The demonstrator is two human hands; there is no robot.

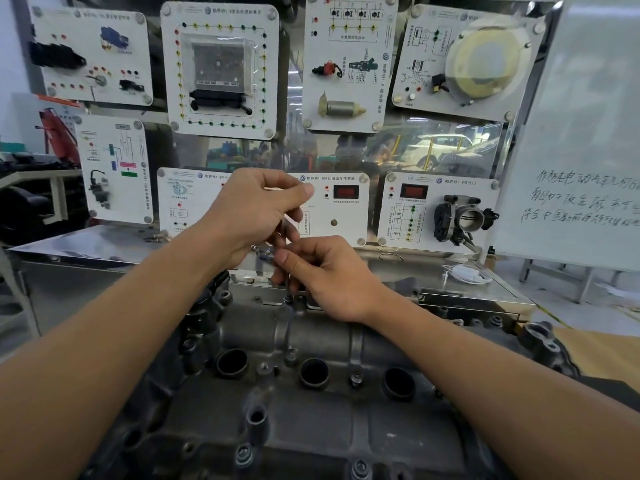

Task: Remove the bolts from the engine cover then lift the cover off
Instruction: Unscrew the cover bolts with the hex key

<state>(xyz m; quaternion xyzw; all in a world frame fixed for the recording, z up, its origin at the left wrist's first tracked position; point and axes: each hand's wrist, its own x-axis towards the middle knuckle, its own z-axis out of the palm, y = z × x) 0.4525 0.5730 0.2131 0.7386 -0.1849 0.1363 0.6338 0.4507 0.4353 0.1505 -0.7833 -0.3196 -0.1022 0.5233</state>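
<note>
Engine cover [311,341] in dark cast metal, seated low across the view from eight to four o'clock, not yet lifted. Planted upright on the far bolt [287,300], at the cover's twelve o'clock edge: a slim dark tool [284,233], its type too blurred to tell. Gripped at the top end by the left hand [256,213], fingers curled round it at eleven o'clock of the bolt. Steadied lower down by the right hand [329,278], fingers closed round the shaft just above the bolt head, at one o'clock.

Apparently in place elsewhere: a centre bolt [290,353] between the round wells, a right bolt [356,377] at four o'clock of that, and a near bolt [244,453] toward the six o'clock edge.

Judged to be the unbolting step, and early in it, with most fasteners seated. Next move likely to call for turning the tool to loosen while keeping it square on the head, then picking the freed bolt out by the fingers before shifting to the next one.

Behind, at twelve o'clock: white training panels [221,67]; at two o'clock a throttle body [460,218]; at three o'clock a whiteboard [571,168] with handwriting; on the steel bench, a coiled white cable [464,273].
</note>
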